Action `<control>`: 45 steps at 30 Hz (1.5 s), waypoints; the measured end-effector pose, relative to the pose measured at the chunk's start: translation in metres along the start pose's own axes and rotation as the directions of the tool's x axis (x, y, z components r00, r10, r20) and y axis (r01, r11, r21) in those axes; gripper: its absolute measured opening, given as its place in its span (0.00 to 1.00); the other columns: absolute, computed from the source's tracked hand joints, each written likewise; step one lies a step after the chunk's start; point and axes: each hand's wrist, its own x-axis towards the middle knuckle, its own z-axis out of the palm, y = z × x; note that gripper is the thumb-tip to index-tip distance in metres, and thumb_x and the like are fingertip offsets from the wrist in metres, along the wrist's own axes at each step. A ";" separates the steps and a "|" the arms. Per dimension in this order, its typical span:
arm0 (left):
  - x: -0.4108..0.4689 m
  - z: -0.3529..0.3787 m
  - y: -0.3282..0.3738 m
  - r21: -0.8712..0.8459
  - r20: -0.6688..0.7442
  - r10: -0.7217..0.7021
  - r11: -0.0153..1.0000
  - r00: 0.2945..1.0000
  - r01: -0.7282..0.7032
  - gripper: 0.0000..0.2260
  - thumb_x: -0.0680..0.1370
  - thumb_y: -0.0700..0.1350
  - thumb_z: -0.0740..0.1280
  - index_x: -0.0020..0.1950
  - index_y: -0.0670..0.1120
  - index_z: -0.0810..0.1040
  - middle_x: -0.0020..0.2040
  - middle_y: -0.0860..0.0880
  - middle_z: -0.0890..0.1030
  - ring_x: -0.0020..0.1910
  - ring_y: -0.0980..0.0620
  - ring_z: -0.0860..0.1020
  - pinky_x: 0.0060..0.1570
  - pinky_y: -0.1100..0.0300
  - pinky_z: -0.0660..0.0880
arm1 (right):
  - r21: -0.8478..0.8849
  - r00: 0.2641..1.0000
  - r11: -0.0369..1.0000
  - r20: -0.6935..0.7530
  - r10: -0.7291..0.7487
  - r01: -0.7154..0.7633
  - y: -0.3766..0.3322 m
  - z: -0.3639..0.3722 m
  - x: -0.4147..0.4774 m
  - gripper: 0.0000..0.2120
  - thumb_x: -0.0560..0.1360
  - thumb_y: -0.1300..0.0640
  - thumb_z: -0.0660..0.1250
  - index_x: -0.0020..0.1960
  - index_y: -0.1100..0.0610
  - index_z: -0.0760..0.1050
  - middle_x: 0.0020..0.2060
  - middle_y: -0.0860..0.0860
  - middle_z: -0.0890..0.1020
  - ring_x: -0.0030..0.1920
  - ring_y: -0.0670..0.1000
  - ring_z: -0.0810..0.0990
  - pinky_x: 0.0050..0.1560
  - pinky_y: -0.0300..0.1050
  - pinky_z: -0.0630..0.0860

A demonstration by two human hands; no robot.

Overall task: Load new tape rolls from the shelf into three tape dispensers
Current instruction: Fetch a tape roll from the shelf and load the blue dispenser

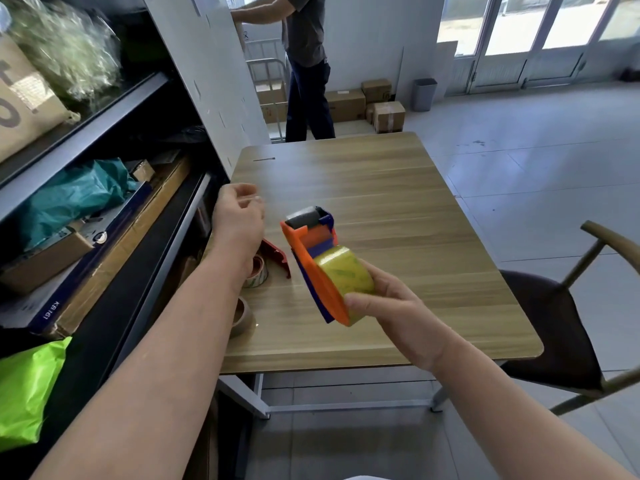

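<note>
From the head view, the right hand (398, 306) holds the orange dispenser (311, 244) up over the table (398, 188), thumb and fingers curled round the yellowish roll (343, 271) that already sits on its hub. That load looks nearly done, though I cannot see whether the tape end has been threaded under the roller. The left hand (237, 220) hangs above the table's left edge with its fingers loosely curled. Whether it pinches a clear tape end cannot be told. Behind its wrist a red dispenser (277, 256) lies on the table with a clear roll (259, 273) against it, mounted or merely beside it, I cannot say. A brown roll (244, 317) lies loose near the front left edge, next to the shelf (104, 112). Counted: two dispensers and three rolls. The third dispenser is not in sight, so at least one load probably remains.
</note>
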 end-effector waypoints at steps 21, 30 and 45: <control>-0.042 -0.011 -0.025 -0.153 0.883 0.035 0.964 0.468 0.217 0.15 0.66 0.49 0.80 0.51 0.48 0.85 0.52 0.47 0.85 0.55 0.47 0.81 0.67 0.37 0.69 | 0.672 0.963 0.719 0.268 -0.015 -0.176 -0.009 -0.029 0.029 0.11 0.73 0.48 0.69 0.40 0.55 0.79 0.28 0.49 0.76 0.30 0.46 0.74 0.38 0.39 0.75; -0.051 -0.005 -0.028 -0.146 0.805 0.010 0.972 0.593 0.182 0.14 0.70 0.49 0.75 0.54 0.48 0.83 0.56 0.46 0.84 0.57 0.46 0.80 0.66 0.40 0.68 | 0.511 0.991 0.852 -0.001 0.133 -0.114 -0.010 -0.028 0.030 0.20 0.74 0.42 0.66 0.60 0.52 0.79 0.59 0.54 0.80 0.57 0.55 0.78 0.57 0.51 0.78; -0.056 0.001 -0.013 -0.064 0.712 -0.028 0.992 0.702 0.104 0.09 0.78 0.45 0.68 0.57 0.46 0.81 0.53 0.49 0.86 0.54 0.50 0.83 0.60 0.50 0.74 | -0.710 0.774 0.703 -0.425 -0.470 0.037 -0.004 0.001 0.027 0.28 0.60 0.31 0.69 0.47 0.52 0.72 0.45 0.46 0.77 0.45 0.42 0.75 0.42 0.29 0.68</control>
